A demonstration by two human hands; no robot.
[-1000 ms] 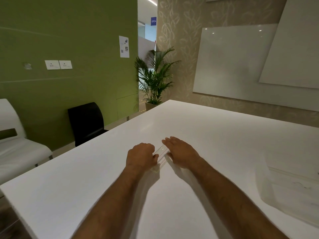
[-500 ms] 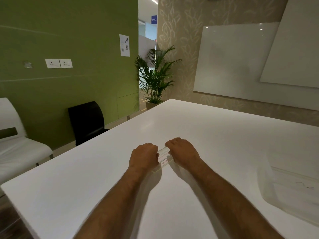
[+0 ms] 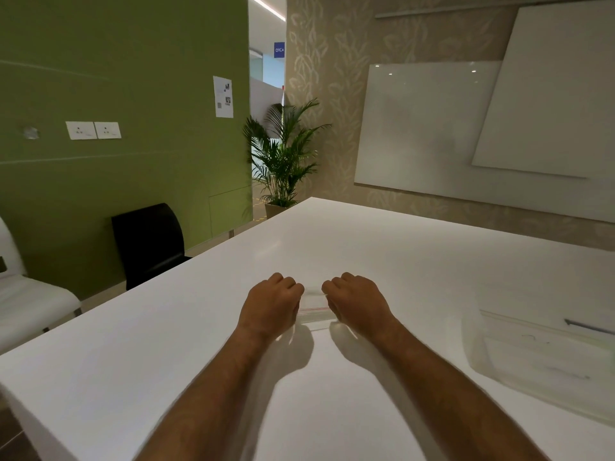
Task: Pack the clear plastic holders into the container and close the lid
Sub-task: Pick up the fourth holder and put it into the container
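The clear plastic holders (image 3: 314, 316) sit between my fists in the middle of the white table (image 3: 382, 261), a thin glassy stack with a fine red line across the top. My left hand (image 3: 270, 307) and right hand (image 3: 357, 304) are both curled tight, each clamped on one end. The clear container (image 3: 545, 357) lies well apart at my right, near the table's edge. Beyond the table I see a green wall (image 3: 133, 78), a black chair (image 3: 149, 241), a potted palm (image 3: 284, 154) and whiteboards (image 3: 422, 128).
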